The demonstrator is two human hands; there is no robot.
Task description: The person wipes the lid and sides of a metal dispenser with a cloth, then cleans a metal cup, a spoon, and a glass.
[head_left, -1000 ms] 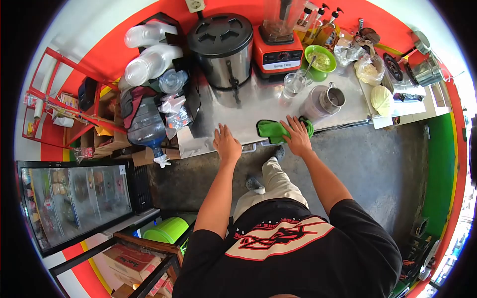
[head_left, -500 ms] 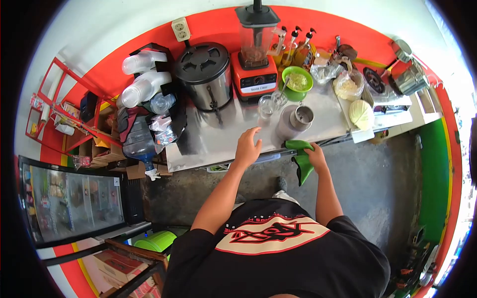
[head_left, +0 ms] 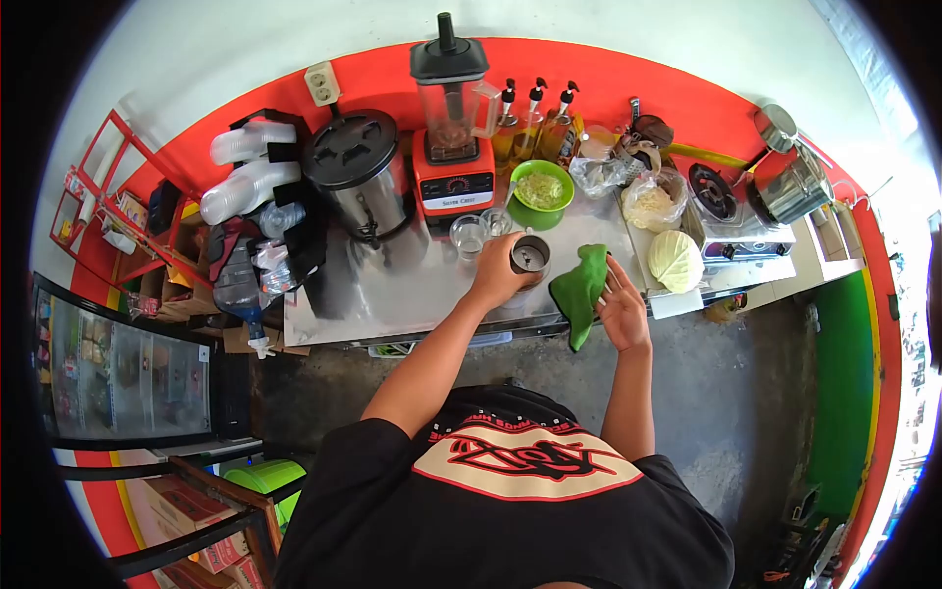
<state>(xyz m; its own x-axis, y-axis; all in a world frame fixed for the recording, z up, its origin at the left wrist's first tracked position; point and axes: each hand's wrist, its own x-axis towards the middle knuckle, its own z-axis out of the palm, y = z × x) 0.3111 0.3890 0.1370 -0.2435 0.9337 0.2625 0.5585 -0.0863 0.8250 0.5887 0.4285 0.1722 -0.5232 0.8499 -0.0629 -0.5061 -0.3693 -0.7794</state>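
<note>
My left hand [head_left: 498, 273] is wrapped around the side of a round metal cup [head_left: 531, 254] near the counter's front edge. The cup is upright, and small dark shapes show at its bottom. My right hand [head_left: 624, 312] is palm up with its fingers stretched out, beside a green cloth [head_left: 579, 294]. The cloth lies bunched over the front edge, its lower end hanging down, close to my fingertips. Behind the cup are a clear glass [head_left: 468, 236] and a green bowl [head_left: 541, 218] of pale shreds.
A red blender [head_left: 455, 182] and a steel drink urn [head_left: 378, 211] stand along the red wall, with pump bottles [head_left: 530, 128] to the right. A cabbage [head_left: 675, 261] rests near a gas stove [head_left: 751, 236]. Plastic cups [head_left: 250, 187] are stacked at left.
My left hand has moved from the air onto the metal cup. The green cloth has risen and spread at the counter edge, and my right hand has turned palm up, its fingers unfolding.
</note>
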